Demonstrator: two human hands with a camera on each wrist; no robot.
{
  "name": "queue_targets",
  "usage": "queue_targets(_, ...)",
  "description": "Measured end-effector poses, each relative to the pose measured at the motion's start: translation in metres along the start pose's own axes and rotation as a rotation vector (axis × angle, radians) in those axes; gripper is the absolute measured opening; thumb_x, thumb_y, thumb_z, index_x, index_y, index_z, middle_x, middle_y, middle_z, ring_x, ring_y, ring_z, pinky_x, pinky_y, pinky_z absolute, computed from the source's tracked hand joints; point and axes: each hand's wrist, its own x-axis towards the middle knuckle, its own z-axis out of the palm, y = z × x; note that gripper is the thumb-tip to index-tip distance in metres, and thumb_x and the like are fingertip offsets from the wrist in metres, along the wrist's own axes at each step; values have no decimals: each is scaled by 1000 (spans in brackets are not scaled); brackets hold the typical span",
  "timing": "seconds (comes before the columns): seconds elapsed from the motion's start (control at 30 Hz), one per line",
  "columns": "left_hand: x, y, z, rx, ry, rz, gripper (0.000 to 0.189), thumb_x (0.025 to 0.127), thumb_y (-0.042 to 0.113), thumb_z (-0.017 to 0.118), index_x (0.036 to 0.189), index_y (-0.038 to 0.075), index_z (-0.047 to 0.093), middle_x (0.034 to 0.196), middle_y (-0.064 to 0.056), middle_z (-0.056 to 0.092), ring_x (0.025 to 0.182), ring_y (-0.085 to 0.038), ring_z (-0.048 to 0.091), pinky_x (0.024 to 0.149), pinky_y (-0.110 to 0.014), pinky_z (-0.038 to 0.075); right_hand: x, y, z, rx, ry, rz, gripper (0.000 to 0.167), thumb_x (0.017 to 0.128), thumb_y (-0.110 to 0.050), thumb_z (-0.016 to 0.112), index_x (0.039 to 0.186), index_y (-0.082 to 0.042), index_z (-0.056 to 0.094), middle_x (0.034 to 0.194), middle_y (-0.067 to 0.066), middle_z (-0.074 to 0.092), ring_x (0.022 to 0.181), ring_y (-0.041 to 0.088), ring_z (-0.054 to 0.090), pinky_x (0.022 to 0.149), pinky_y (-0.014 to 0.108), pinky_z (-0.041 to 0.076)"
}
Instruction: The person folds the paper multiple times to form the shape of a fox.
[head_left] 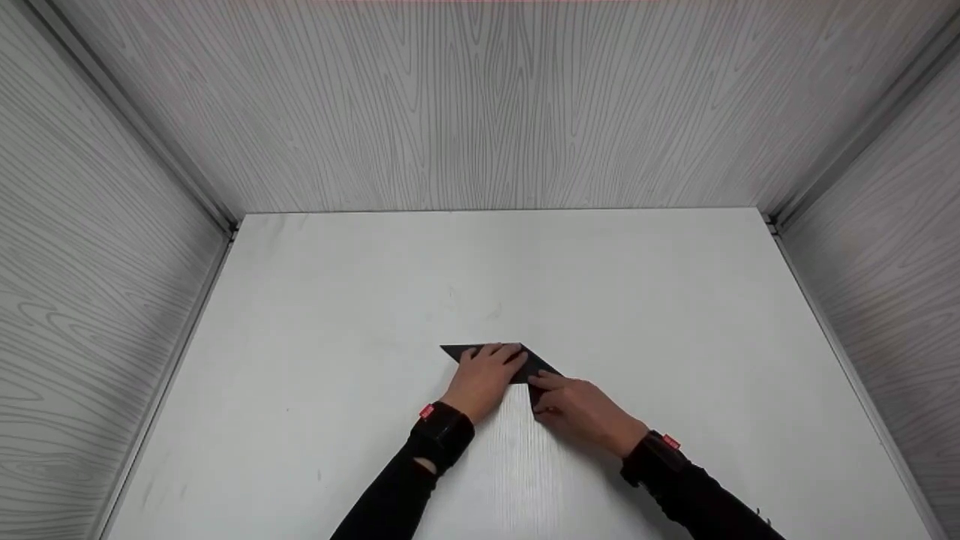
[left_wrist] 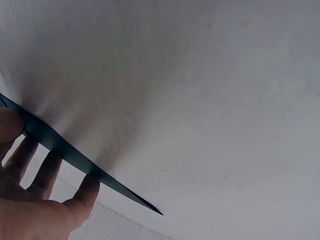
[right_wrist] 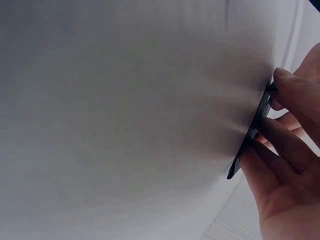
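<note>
A sheet of black paper [head_left: 537,363], folded into pointed shapes, lies on the white table. My left hand [head_left: 484,380] rests on its left part with fingers spread, pressing it down; a sharp tip sticks out to the left. In the left wrist view the paper [left_wrist: 75,156] appears as a thin dark strip under the fingertips. At the right side, my right hand [head_left: 583,410] pinches a narrow flap that points toward me. The right wrist view shows the paper [right_wrist: 259,111] edge-on, with the thumb at one end and other fingers along it.
The white table [head_left: 337,300] spreads around both hands. Grey wood-grain panels stand at the back [head_left: 480,105], the left [head_left: 90,247] and the right [head_left: 885,247]. Both wrists wear black bands with red tags.
</note>
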Motion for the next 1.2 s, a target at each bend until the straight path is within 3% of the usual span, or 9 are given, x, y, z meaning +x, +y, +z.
queue_targets(0.2, 1, 0, -2, -29, 4, 9, 38, 109, 15, 49, 145, 18, 62, 150, -2, 55, 134, -25, 54, 100, -51, 50, -1, 0, 0, -28, 37, -37, 6, 90, -11, 81, 96, -12, 82, 134, 10, 63, 120, 25, 63, 96, 39, 54)
queue_targets(0.4, 1, 0, -3, -30, 6, 11, 38, 108, 16, 50, 144, 19, 63, 150, -2, 55, 132, -26, 55, 99, -51, 50, -2, -4, -2, -9, -11, 6, 7, 87, -18, 79, 93, -15, 79, 138, 7, 60, 121, 22, 61, 99, 38, 53)
queue_targets(0.73, 0, 0, -3, -33, 16, 21, 38, 108, 14, 51, 144, 17, 63, 148, -3, 56, 132, -26, 55, 99, -51, 51, -2, -4, 6, -17, 79, -13, 9, 92, -12, 79, 84, -12, 75, 132, 12, 63, 124, 28, 61, 99, 42, 53)
queue_targets(1.03, -1, 0, -2, -33, 7, 11, 39, 109, 16, 48, 144, 19, 63, 149, -1, 55, 133, -25, 53, 99, -51, 50, -1, -6, 8, 5, 92, 28, 14, 91, -16, 81, 84, -16, 69, 129, 11, 63, 125, 30, 59, 102, 42, 51)
queue_targets(1.2, 0, 1, 0, -12, 43, 21, 38, 109, 16, 48, 143, 18, 64, 149, -2, 54, 130, -26, 54, 95, -51, 52, 0, -7, 7, 11, 87, 34, 15, 91, -16, 81, 84, -16, 68, 127, 10, 64, 124, 29, 60, 101, 42, 51)
